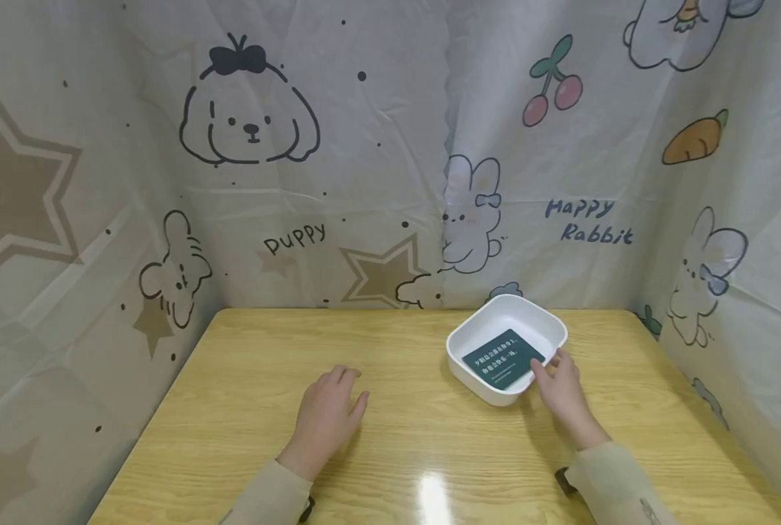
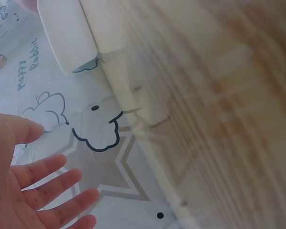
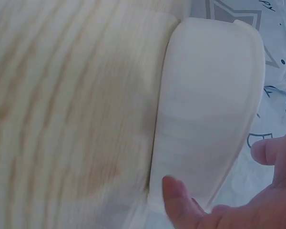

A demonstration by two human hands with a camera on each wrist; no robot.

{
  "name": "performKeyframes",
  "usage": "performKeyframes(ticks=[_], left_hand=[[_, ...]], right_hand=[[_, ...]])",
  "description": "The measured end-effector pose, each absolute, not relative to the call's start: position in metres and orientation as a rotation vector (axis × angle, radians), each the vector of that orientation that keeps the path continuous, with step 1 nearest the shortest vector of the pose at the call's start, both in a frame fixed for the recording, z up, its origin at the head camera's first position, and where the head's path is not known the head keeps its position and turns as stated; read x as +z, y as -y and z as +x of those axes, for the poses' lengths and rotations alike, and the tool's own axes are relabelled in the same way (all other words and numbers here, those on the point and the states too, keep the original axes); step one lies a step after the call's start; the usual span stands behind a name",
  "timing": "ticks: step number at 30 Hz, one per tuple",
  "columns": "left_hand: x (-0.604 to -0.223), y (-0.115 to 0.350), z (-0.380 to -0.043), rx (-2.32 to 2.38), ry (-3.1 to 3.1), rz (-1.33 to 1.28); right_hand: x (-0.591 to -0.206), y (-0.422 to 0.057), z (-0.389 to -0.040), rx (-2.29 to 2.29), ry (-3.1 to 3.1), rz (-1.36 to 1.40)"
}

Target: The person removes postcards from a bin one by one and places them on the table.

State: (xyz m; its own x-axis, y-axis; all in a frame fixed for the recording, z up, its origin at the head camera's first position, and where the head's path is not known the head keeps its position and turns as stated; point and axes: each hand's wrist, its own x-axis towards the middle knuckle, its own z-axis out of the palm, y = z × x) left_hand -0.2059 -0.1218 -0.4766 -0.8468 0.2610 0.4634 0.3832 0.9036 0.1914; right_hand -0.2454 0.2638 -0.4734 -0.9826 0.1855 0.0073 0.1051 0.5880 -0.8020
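A white plastic tub with rounded corners stands on the right part of the table, near its back edge. Inside it lies a dark green card printed with lines of white text. My right hand grips the tub at its near right corner, thumb over the rim and fingers along the outer wall. From the right wrist, a fingertip shows close against the tub's white side. My left hand is over the table left of the tub, fingers loosely spread and holding nothing; its palm side shows in the left wrist view.
The wood-grain table has a cloth backdrop with cartoon prints behind it and along both sides. Light reflects off the tabletop near the front. Dark bands show at both sleeve cuffs.
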Motion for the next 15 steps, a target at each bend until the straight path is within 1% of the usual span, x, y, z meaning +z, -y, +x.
performKeyframes(ticks=[15], left_hand=[[-0.4725,0.1211,-0.2048,-0.396,2.640,-0.471]], right_hand=[[-0.4796,-0.2566,-0.2521,1.392,2.660,-0.228]])
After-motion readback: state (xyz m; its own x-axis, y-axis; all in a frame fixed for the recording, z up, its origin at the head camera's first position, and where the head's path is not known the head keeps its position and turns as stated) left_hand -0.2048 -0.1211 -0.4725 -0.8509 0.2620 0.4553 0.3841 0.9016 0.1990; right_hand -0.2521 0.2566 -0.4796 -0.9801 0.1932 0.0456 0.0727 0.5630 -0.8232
